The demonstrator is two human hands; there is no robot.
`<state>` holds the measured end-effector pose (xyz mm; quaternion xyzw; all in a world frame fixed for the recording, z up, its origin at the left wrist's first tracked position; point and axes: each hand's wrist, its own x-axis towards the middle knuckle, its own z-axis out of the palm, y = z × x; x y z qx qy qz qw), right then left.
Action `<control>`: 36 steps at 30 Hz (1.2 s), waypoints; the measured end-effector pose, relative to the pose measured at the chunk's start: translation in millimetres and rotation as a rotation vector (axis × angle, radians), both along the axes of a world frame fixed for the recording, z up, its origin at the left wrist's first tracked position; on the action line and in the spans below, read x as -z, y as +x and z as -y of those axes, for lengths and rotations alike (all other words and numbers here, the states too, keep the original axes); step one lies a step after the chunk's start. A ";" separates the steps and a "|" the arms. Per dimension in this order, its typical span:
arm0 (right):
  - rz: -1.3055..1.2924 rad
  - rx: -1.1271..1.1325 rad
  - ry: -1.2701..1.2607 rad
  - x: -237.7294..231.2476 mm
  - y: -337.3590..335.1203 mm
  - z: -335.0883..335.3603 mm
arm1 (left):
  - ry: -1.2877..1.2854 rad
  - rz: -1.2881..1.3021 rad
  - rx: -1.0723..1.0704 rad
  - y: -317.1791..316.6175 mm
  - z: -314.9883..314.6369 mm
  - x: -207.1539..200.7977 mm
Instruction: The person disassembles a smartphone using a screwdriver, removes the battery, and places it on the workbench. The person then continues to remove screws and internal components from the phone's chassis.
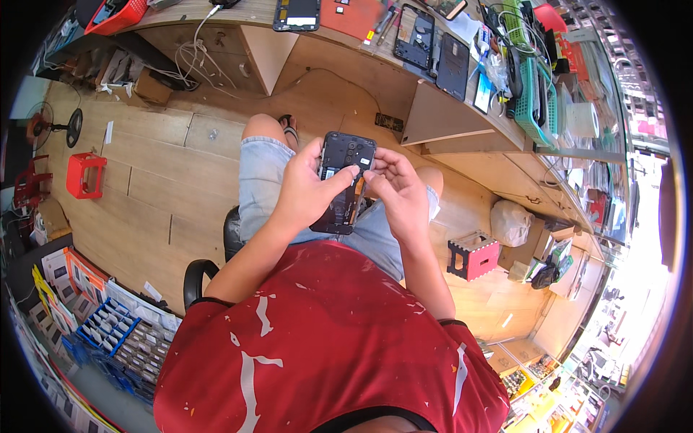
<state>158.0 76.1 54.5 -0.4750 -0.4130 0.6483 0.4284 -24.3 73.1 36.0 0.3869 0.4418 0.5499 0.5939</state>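
Note:
A black phone [334, 153] with its back cover off is held over my lap, its inside facing up. Round camera lenses show near its top end, and a dark battery area lies lower down. My left hand [307, 182] grips the phone's left side, with the thumb lying across its face. At the right edge, my right hand [401, 193] has its fingers curled round the side and its thumb against the rim. Whether the right fingertips also pinch some small part cannot be made out.
Ahead stands a workbench with a phone shell [296, 14], a red mat [350, 20], an opened phone frame [414, 40] and a dark back panel [452, 66]. A green basket [530, 108] sits at its right. A red stool [85, 175] and a folding step stool [473, 255] stand on the floor.

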 end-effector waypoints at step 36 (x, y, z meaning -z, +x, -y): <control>0.072 0.156 0.186 46.1 27.9 17.4 | 0.015 -0.190 0.192 25.6 -0.5 -3.8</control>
